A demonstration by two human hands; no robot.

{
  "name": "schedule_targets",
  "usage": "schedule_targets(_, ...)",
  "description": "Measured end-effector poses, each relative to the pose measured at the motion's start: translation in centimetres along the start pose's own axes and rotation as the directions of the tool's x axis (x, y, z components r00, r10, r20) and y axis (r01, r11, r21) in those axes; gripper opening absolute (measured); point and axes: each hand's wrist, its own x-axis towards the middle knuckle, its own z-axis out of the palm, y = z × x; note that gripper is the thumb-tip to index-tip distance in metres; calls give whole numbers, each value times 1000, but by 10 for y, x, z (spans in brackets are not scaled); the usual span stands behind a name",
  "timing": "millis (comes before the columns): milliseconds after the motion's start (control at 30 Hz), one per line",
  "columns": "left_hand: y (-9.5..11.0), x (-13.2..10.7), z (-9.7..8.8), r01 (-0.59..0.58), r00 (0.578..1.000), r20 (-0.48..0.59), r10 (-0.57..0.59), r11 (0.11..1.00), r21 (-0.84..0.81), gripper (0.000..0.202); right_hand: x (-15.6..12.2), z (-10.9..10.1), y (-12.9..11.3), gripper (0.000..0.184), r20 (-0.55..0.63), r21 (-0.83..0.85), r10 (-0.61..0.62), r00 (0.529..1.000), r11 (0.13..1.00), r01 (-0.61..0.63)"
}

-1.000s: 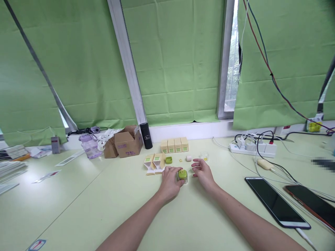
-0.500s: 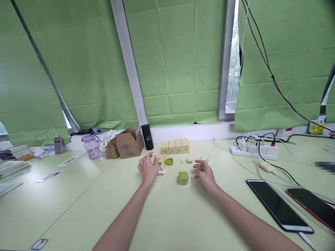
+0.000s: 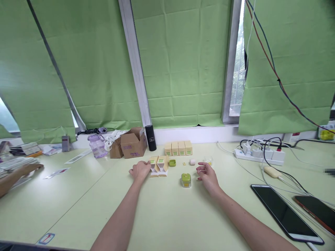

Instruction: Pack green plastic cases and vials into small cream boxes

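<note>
My left hand (image 3: pixel 141 170) rests on the table, its fingertips at the left edge of two small cream boxes with green windows (image 3: pixel 158 166). They stand side by side with white bases splayed out in front. My right hand (image 3: pixel 208 176) is held open with loosely curved fingers and nothing in them. Between my hands sits a clear jar with a green lid (image 3: pixel 186 180). Behind it lie a small green tray (image 3: pixel 172 163), a tiny yellow piece (image 3: pixel 184 163) and a pale pink rounded piece (image 3: pixel 192 162). Past my right fingers is a clear container (image 3: pixel 208 160), partly hidden.
Several closed cream boxes (image 3: pixel 178 148) line up at the back. Leftward are a black cylinder (image 3: pixel 150 138), a cardboard carton (image 3: pixel 134 143) and a purple bottle (image 3: pixel 97 146). A power strip (image 3: pixel 259 156) and phone (image 3: pixel 286 212) lie right. Another person's hand (image 3: pixel 30 168) rests on papers far left.
My left hand has shifted left, uncovering the two cream boxes, now side by side. My right hand keeps its place by the jar. Another person's arm has come into view at left.
</note>
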Motion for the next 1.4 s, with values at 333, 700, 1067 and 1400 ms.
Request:
schedule_targets(333, 7, -12, -28, -117, 956, -265, 127, 992, 55, 35, 3, -2, 4, 44, 16, -81, -55, 998, 995, 56)
schedule_targets(700, 58, -83, -15, -694, 599, -650, 467, 707, -132, 22, -20, 5, -19, 34, 152, -312, -377, 914, 859, 406)
schedule_targets(1067, 78, -142, 6, -898, 411, -617, 671, 414, -148, 3, -32, 15, -30, 36, 253, -331, -429, 867, 804, 494)
schedule_targets(1400, 70, -133, 11, -898, 436, -516, 737, 393, -197, 52, -30, 4, -34, 42, 290, -328, -692, 661, 577, 748)
